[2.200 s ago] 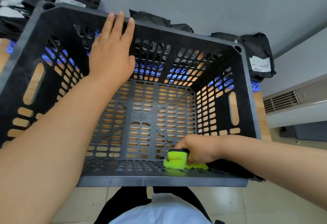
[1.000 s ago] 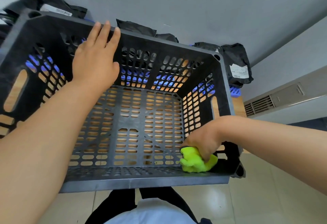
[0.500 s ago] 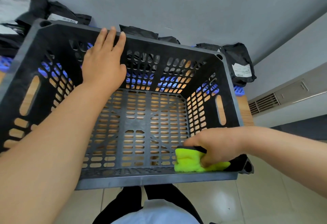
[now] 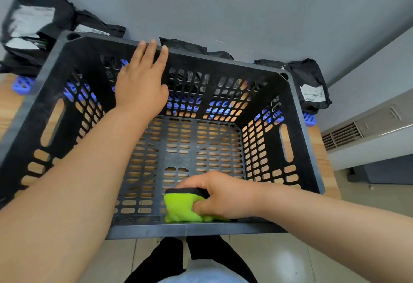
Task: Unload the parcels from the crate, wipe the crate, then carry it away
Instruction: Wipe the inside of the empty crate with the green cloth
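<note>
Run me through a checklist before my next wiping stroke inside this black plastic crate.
1. Black perforated plastic crate emptied of parcels: ok.
2. Black plastic-wrapped parcels lying outside, behind the crate: ok.
3. Left hand flat against the far wall at its rim: ok.
4. Right hand grip on the lime-green cloth pad, fingers curled round it: ok.
5. Other walls wiped: cannot tell.

The crate (image 4: 223, 65) is black, its walls and floor pierced with rows of small slots. The sponge (image 4: 182, 210) is lime green with a black top layer. The parcels (image 4: 309, 75) are black with white printed labels. A plastic lattice (image 4: 21, 85) is blue, the worktop (image 4: 323, 160) pale wood grain, and the wall (image 4: 245, 3) grey.
</note>
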